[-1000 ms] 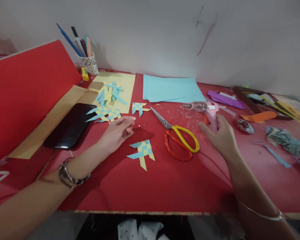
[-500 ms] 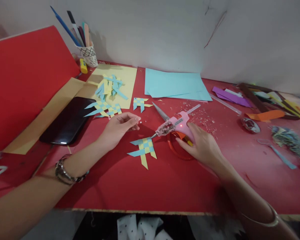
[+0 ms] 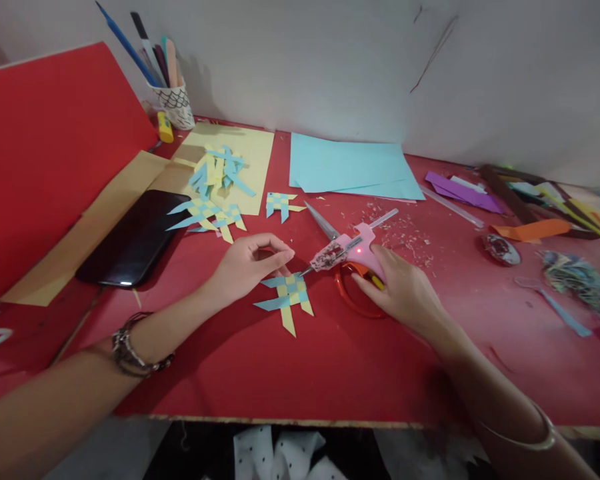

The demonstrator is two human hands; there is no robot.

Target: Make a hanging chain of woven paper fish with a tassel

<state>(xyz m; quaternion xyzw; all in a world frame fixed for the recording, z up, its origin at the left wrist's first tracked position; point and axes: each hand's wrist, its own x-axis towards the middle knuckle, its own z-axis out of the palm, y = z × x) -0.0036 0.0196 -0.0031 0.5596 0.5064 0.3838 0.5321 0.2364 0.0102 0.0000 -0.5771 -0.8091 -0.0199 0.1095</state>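
Observation:
My right hand (image 3: 405,283) is wrapped round a pink hot glue gun (image 3: 363,247) with a red light lit and a clear glue stick out of its back. The gun's metal nozzle meets the upper right corner of a woven blue and yellow paper fish (image 3: 291,293) lying flat on the table. Just above and left of that fish, my left hand (image 3: 253,263) has its thumb and fingers drawn together; anything between the tips is too small to make out. Under the gun lies a pair of scissors (image 3: 323,221) with orange-red handles, partly hidden.
More woven paper fish (image 3: 279,203) and paper strips (image 3: 220,170) lie behind my left hand. A black phone (image 3: 135,240) is at left, blue sheets (image 3: 350,165) at the back. A pen cup (image 3: 177,107), a thread bundle (image 3: 577,280) and scattered shavings (image 3: 405,233) surround the red table (image 3: 330,373).
My left hand has moved right and slightly down, closer to the nozzle and the paper fish. The glue gun in my right hand stays almost where it was.

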